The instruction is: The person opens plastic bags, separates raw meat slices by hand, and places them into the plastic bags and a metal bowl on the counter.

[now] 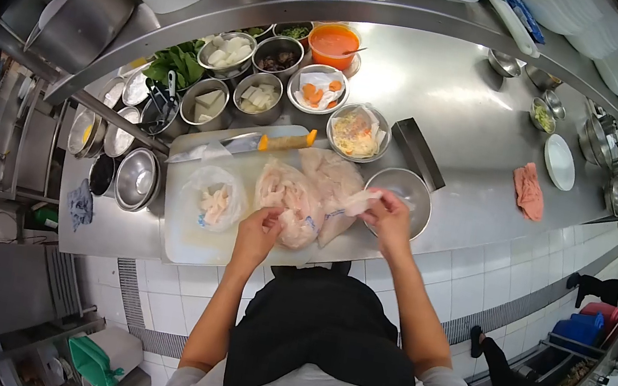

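Several clear plastic bags of pale, raw-looking meat lie on a white cutting board [172, 240]. My left hand [261, 232] pinches the edge of the middle plastic bag [288, 194]. My right hand [392, 221] is closed on the gathered whitish end of the right plastic bag [328, 176], close to an empty steel bowl [417, 198]. Left of my hands sits a smaller open bag [213, 198] with pale strips in it. Behind the bags lies a knife [240, 143] with a yellow handle, its blade pointing left.
Steel bowls of cut food stand behind the board, among them a bowl of shredded mix [359, 132] and an orange tub [334, 43]. A metal shelf [307, 3] overhangs the counter. At right are a pink cloth [527, 191] and white plate [559, 162]. Other people stand at lower right.
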Demonstrator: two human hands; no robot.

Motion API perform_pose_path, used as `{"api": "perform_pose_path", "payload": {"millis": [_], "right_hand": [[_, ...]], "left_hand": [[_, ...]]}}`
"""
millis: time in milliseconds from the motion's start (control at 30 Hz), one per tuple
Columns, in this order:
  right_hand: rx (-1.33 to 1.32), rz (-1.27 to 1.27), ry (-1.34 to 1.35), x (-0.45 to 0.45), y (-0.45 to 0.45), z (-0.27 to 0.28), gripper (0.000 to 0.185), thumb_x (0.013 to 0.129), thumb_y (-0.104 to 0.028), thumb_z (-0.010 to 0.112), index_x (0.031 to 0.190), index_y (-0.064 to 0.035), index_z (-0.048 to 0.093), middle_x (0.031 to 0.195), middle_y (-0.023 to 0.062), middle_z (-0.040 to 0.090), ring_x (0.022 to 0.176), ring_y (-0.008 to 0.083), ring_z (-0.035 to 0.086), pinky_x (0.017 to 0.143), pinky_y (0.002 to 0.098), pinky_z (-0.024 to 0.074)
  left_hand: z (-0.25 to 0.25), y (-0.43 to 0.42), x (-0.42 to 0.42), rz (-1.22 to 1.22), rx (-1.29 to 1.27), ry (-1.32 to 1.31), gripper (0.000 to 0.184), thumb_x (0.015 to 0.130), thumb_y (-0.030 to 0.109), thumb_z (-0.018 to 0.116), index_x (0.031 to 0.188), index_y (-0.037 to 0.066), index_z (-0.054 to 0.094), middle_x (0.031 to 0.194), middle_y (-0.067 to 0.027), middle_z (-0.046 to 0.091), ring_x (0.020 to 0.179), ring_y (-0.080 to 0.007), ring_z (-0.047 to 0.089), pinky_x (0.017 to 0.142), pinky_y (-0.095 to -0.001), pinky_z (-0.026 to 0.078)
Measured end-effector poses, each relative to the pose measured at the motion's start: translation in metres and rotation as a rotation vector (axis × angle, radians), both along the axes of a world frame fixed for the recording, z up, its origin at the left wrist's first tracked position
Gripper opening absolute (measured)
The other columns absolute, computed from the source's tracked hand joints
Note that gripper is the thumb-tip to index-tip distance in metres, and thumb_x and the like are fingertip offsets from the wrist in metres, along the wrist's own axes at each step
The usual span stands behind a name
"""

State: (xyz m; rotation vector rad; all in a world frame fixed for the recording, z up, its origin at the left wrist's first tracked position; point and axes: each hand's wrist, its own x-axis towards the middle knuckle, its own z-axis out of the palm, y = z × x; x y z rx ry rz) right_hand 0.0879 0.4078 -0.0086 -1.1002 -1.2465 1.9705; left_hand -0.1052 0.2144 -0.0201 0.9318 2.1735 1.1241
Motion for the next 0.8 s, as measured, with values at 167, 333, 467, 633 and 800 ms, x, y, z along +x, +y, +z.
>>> {"api": "perform_pose_path", "payload": {"millis": [167, 333, 467, 633, 800], "right_hand": [[-0.117, -0.080, 0.058, 0.038, 0.027, 0.005, 0.031, 0.098, -0.009, 0.046, 0.127, 0.0023, 0.048, 0.112, 0.0196, 0.062, 0.097, 0.0299, 0.068, 0.085, 0.0382, 0.0585], [-0.218, -0.140, 0.170, 0.046, 0.030, 0.011, 0.035, 0.099, -0.009, 0.045, 0.133, -0.0004, 0.045, 0.113, 0.0184, 0.062, 0.096, 0.0275, 0.069, 0.080, 0.0347, 0.0591], [-0.066, -0.146, -0.065, 0.045, 0.031, 0.007, 0.036, 0.096, -0.005, 0.050, 0.131, -0.0011, 0.049, 0.107, 0.0168, 0.063, 0.092, 0.0251, 0.069, 0.076, 0.0330, 0.0601], [0.284, -0.095, -0.428, 0.061, 0.049, -0.007, 0.032, 0.093, -0.005, 0.057, 0.125, -0.0022, 0.056, 0.101, 0.0140, 0.065, 0.090, 0.0204, 0.068, 0.071, 0.0292, 0.0595], [0.704, -0.270, -0.688, 0.057, 0.058, -0.022, 0.034, 0.090, -0.004, 0.055, 0.124, -0.0022, 0.058, 0.108, 0.0164, 0.068, 0.089, 0.0198, 0.070, 0.071, 0.0316, 0.0561]], "left_hand": [[0.020, 0.005, 0.000, -0.106, -0.126, 0.042, 0.036, 0.080, 0.011, 0.071, 0.115, 0.006, 0.066, 0.105, -0.0136, 0.069, 0.086, -0.0278, 0.066, 0.080, -0.0351, 0.053], [0.026, 0.008, 0.003, -0.246, -0.216, 0.145, 0.048, 0.075, 0.012, 0.073, 0.122, 0.014, 0.064, 0.115, -0.0123, 0.065, 0.097, -0.0298, 0.063, 0.085, -0.0394, 0.050], [0.018, 0.013, 0.007, -0.272, -0.174, 0.281, 0.045, 0.073, 0.012, 0.075, 0.117, 0.015, 0.064, 0.114, -0.0123, 0.065, 0.099, -0.0299, 0.062, 0.084, -0.0413, 0.050], [0.016, 0.015, 0.009, -0.240, -0.080, 0.297, 0.037, 0.073, 0.010, 0.074, 0.109, 0.011, 0.063, 0.102, -0.0139, 0.067, 0.086, -0.0329, 0.064, 0.076, -0.0409, 0.051], [0.005, 0.012, -0.001, 0.051, 0.062, -0.021, 0.031, 0.081, 0.008, 0.070, 0.110, 0.006, 0.060, 0.083, -0.0151, 0.068, 0.069, -0.0227, 0.067, 0.062, -0.0325, 0.050]]}}
